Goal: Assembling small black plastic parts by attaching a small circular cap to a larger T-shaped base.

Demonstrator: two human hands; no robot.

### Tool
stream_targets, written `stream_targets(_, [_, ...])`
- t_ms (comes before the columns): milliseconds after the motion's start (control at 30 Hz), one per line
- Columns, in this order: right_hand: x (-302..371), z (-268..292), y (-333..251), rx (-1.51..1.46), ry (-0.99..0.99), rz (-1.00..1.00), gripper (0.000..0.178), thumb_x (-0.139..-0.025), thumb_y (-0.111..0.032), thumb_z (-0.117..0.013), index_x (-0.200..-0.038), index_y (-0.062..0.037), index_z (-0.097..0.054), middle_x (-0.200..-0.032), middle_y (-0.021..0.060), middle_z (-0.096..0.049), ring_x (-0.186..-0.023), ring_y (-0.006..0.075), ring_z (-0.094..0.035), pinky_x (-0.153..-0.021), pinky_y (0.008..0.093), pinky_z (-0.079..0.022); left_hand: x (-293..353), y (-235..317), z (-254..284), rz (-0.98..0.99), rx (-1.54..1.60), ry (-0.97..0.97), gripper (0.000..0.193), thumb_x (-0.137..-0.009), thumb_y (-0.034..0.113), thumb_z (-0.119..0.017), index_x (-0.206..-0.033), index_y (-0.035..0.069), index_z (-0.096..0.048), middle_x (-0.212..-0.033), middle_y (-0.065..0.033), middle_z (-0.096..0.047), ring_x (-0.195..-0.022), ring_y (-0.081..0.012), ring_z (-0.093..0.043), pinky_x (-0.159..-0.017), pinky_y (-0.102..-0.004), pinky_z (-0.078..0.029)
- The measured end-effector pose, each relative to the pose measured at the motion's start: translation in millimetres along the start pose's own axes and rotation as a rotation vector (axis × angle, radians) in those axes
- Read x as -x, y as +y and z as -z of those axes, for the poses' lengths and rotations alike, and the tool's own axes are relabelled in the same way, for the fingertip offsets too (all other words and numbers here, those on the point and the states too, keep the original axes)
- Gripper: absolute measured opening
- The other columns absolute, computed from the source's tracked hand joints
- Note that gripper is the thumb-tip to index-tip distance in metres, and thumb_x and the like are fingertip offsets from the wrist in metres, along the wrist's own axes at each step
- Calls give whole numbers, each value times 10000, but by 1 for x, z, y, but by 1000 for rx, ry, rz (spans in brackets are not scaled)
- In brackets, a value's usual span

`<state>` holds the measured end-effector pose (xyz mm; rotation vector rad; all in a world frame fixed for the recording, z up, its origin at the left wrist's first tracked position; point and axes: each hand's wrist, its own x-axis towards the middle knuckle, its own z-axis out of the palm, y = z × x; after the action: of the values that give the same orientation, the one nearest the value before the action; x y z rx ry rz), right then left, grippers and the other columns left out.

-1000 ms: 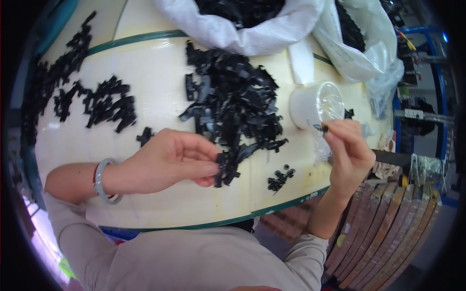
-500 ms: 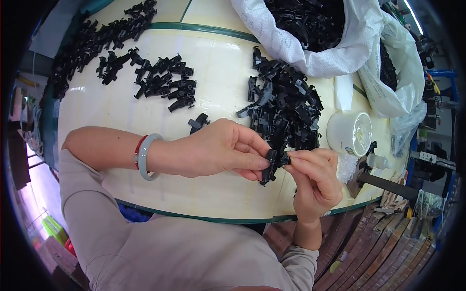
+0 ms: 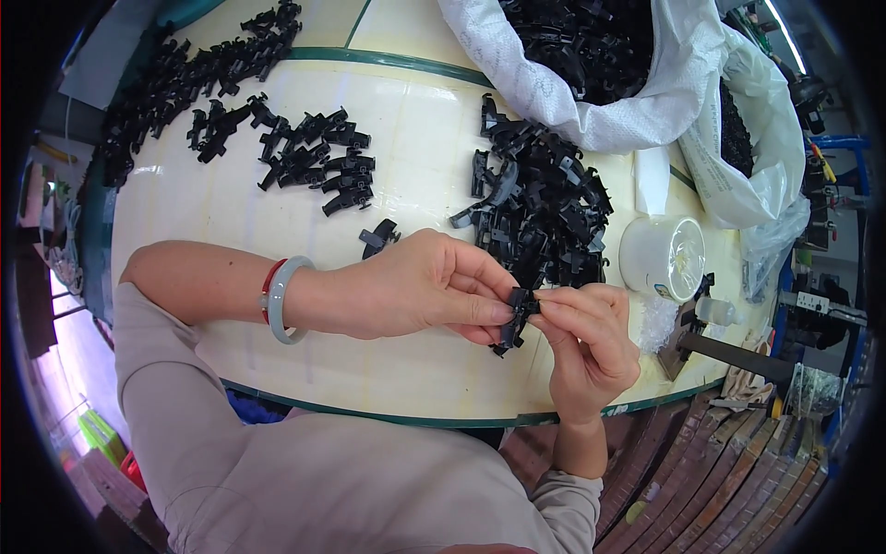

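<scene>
Between my hands, above the front part of the table, is a small black plastic part (image 3: pixel 520 312). My left hand (image 3: pixel 415 284) pinches its left side between thumb and fingers. On its right side my right hand (image 3: pixel 591 342) is closed, thumb and fingertips pressed on a small black piece whose shape the fingers mostly hide. Just beyond my hands lies a heap of loose black plastic parts (image 3: pixel 544 203). One single black part (image 3: pixel 378 238) rests beside my left hand. Farther left is a cluster of similar parts (image 3: pixel 314 157).
A long pile of black parts (image 3: pixel 198 78) lines the far left. At the back right stand a white woven sack (image 3: pixel 591 125) of black pieces and a plastic bag (image 3: pixel 738 194). A white tape roll (image 3: pixel 663 257) and a dark metal bar (image 3: pixel 738 358) are at the right.
My right hand has moved slightly left, bringing its fingertips and the small piece closer against the part in my left hand. The left hand is nearly still.
</scene>
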<state>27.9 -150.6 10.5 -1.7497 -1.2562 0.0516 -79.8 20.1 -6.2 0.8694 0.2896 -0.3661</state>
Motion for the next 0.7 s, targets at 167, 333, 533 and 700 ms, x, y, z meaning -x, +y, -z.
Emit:
stream_targets(167, [1, -2, -3, 51, -12, 30, 209, -619, 38, -734, -800, -29, -654, -809, 70, -672, -725, 188, -514, -669, 272, -414, 4, -2, 0, -9, -4, 4, 257, -868, 70, -584, -1093, -51, -555, -978, -118, -637, -850, -146, -636, -785, -247, -527])
stream_targets(333, [0, 1, 1, 45, -56, 82, 217, -608, 4, -740, -808, -37, -667, -821, 60, -658, -714, 197, -526, -644, 283, -418, 5, 0, -3, -29, -83, 37, 227, -847, 59, -610, -1034, -67, -578, -919, -136, -645, -796, -158, -649, -733, -253, -543])
stream_targets(533, [-1, 4, 14, -162, -92, 1, 273, -584, -10, -755, -840, -40, -667, -866, 65, -608, -795, 211, -538, -688, 290, -430, 5, 5, -7, -19, -92, 101, 183, -832, 24, -616, -987, -71, -590, -871, -135, -650, -773, -172, -654, -708, -260, -549])
stream_targets(700, [2, 58, 0, 36, 316, -185, 398, -612, 18, -754, -993, 15, -638, -992, 105, -598, -876, 178, -548, -709, 266, -450, 25, 16, -4, -45, -217, 154, 167, -827, -23, -598, -982, -85, -593, -864, -132, -651, -766, -161, -650, -707, -251, -547])
